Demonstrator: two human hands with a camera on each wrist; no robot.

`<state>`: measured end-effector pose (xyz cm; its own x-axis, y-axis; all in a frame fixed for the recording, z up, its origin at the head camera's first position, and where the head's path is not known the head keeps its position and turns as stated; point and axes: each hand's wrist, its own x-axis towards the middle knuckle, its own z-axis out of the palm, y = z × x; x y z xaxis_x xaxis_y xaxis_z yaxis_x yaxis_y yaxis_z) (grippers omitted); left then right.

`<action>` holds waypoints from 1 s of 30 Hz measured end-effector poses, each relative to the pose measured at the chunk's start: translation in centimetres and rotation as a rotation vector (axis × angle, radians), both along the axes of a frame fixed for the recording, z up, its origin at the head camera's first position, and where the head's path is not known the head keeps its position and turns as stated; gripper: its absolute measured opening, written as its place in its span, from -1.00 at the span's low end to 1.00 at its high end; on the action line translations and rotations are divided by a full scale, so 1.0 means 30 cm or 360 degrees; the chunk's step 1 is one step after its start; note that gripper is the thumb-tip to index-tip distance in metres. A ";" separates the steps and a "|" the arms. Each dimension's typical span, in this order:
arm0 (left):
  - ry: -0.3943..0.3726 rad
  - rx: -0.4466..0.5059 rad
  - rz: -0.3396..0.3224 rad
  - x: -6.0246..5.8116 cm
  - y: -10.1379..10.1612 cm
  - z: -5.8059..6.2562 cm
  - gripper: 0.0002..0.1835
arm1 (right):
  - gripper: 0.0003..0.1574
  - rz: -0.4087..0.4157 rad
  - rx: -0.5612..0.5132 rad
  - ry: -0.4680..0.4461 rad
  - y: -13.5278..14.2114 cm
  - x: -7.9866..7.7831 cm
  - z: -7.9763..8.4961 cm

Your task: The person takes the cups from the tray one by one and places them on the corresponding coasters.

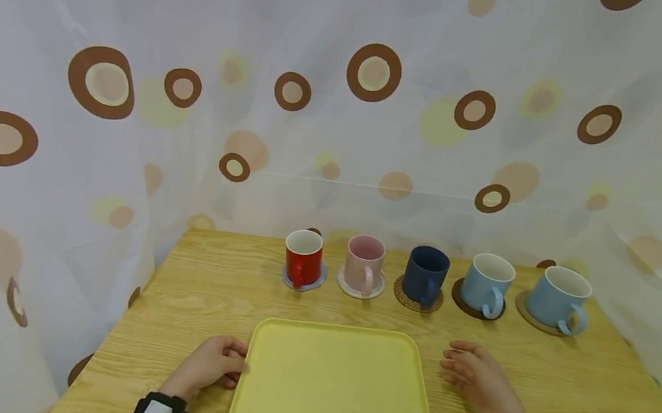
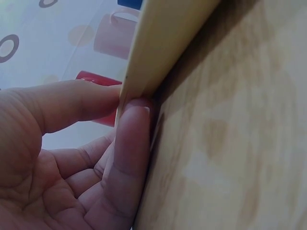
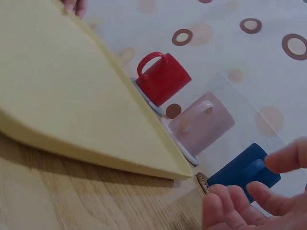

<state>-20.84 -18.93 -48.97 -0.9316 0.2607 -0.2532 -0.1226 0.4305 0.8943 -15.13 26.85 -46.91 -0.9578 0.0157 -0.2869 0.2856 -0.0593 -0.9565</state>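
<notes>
A yellow rectangular tray [image 1: 335,393] lies on the wooden table. My left hand [image 1: 214,364] pinches its left rim, and the left wrist view shows the thumb on the edge and a fingertip tucked beneath it. To the right of the tray, my right hand [image 1: 487,387] is held apart from it with fingers loosely extended and nothing in them. Behind the tray stand a red mug [image 1: 310,266], a pink mug [image 1: 355,267], a navy mug [image 1: 419,277] and two light blue mugs, one [image 1: 478,287] beside the other [image 1: 551,296].
Each mug is upright on its own round coaster, such as the dark brown coaster [image 1: 458,298] under one light blue mug. A white curtain [image 1: 331,35] with brown rings hangs behind the table [image 1: 190,292]. Both wrists wear black camera straps.
</notes>
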 end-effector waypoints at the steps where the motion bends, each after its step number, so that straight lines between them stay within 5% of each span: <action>1: 0.0001 0.0001 0.0001 0.001 0.000 -0.001 -0.66 | -0.45 0.0090 0.0086 0.0006 -0.007 -0.001 -0.004; 7: -0.0016 -0.0015 0.0002 0.000 -0.002 -0.004 -0.67 | -0.25 0.0483 0.0447 0.0068 -0.045 0.004 -0.017; 18: -0.0032 -0.0033 0.0048 -0.004 -0.006 0.000 -0.70 | -0.38 0.0450 0.1227 0.0330 -0.145 -0.017 -0.026; 30: 0.0056 -0.0306 0.0248 0.022 -0.099 0.043 -0.78 | -0.54 0.0649 0.1363 0.0524 -0.284 -0.086 -0.013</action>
